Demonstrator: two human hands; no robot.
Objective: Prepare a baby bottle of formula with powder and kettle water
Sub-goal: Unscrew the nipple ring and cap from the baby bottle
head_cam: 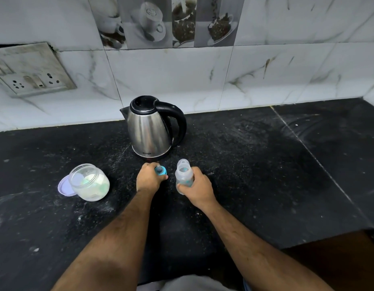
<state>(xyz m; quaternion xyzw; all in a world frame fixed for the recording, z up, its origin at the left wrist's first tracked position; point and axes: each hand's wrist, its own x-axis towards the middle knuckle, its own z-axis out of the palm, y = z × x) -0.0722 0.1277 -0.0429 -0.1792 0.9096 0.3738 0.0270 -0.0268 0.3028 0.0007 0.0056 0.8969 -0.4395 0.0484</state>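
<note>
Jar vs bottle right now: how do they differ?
The jar lies tilted on the counter, untouched; the bottle is gripped in the right hand. The jar is wide and squat; the bottle is slim. The jar holds pale powder; the bottle looks empty. Both are clear plastic and open.

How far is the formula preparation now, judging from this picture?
Early stage. Done: the powder jar stands open, its purple lid beside it, and the bottle is uncapped. In hand: the right hand grips the bottle, the left hand holds its blue teat cap. Left: no powder or water shows in the bottle; the kettle stands untouched with its lid down.
</note>
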